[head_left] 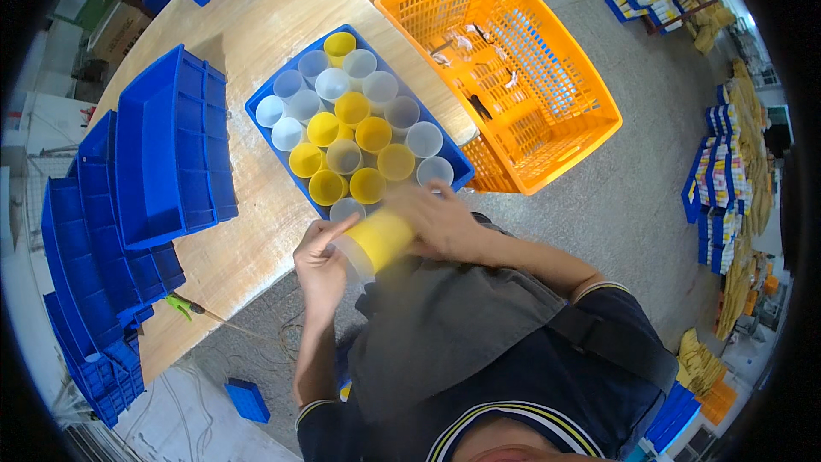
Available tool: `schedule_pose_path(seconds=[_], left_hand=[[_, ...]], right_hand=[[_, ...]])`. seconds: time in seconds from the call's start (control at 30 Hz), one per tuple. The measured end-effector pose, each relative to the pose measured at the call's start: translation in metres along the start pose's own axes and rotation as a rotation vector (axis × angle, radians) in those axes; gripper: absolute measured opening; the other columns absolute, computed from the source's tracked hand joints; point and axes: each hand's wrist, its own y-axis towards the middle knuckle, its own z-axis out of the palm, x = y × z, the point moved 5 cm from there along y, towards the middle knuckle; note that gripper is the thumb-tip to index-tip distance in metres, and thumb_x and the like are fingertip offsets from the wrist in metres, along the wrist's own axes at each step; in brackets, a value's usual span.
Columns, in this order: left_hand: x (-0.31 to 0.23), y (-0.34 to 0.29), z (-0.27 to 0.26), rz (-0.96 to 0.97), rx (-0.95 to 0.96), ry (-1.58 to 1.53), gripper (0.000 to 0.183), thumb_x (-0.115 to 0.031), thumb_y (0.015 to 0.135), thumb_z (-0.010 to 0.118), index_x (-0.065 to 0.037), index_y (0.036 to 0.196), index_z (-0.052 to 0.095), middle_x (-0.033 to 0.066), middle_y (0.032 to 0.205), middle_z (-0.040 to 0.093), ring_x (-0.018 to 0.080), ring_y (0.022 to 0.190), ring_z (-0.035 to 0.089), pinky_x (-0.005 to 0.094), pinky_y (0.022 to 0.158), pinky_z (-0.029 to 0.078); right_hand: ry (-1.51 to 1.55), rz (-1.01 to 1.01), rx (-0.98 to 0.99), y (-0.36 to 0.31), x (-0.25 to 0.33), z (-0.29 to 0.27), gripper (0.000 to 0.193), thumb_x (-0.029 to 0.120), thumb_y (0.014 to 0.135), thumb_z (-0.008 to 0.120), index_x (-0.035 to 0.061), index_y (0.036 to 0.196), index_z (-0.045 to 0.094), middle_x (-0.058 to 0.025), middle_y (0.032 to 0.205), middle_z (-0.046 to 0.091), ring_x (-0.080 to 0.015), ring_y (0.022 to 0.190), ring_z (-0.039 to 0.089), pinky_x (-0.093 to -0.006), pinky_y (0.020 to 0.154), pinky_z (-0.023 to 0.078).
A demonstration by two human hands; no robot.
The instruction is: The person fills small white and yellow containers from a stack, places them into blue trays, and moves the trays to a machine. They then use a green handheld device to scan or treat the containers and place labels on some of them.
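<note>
In front of my body I hold a cylindrical plastic cup [381,238], yellow along its side with a translucent whitish end, tilted sideways. My left hand [320,267] grips the whitish end, thumb stretched along it. My right hand [443,224] is wrapped about the yellow end, its fingers partly smeared by motion. Just beyond my hands, a blue tray [272,142] lies at an angle on the table. Upright in it stand several translucent cups [333,85] and several yellow cups [324,129]. My hands are over its near corner and hide part of it.
The wooden table [256,26] bears a blue bin [167,145] at left, beside more stacked blue bins [107,231]. An orange basket [556,77] with small scraps inside stands right of the table. A green-handled tool [181,305] hangs at the table's near edge.
</note>
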Motion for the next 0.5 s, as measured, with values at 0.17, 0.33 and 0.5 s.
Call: schedule_pose_path(seconds=[0.17, 0.33, 0.5], left_hand=[[0.004, -0.013, -0.033, 0.088, -0.183, 0.033, 0.04, 0.018, 0.08, 0.053, 0.003, 0.111, 0.072, 0.0111, 0.095, 0.073, 0.0162, 0.09, 0.069, 0.0257, 0.082, 0.053], [0.041, 0.001, -0.016, -0.159, -0.061, 0.169, 0.034, 0.012, 0.084, 0.058, 0.0, 0.113, 0.072, 0.0142, 0.101, 0.075, 0.0207, 0.096, 0.07, 0.0304, 0.085, 0.054], [0.029, -0.002, -0.018, 0.128, -0.007, 0.25, 0.039, 0.011, 0.088, 0.055, -0.006, 0.119, 0.071, 0.0087, 0.096, 0.073, 0.0182, 0.088, 0.068, 0.0275, 0.078, 0.054]], right_hand=[[-0.122, 0.312, 0.05, 0.004, -0.026, 0.001, 0.068, 0.021, 0.073, 0.081, 0.0075, 0.131, 0.049, -0.0163, 0.123, 0.06, -0.0342, 0.112, 0.061, -0.0449, 0.097, 0.046], [0.401, 0.386, -0.244, -0.004, -0.044, 0.01, 0.082, 0.021, 0.071, 0.087, 0.0031, 0.136, 0.041, -0.0188, 0.127, 0.056, -0.0373, 0.116, 0.058, -0.0442, 0.097, 0.048], [0.038, 0.137, -0.059, -0.006, -0.017, 0.018, 0.069, 0.026, 0.065, 0.088, 0.0095, 0.125, 0.056, -0.0123, 0.138, 0.05, -0.0325, 0.134, 0.043, -0.0495, 0.108, 0.036]])
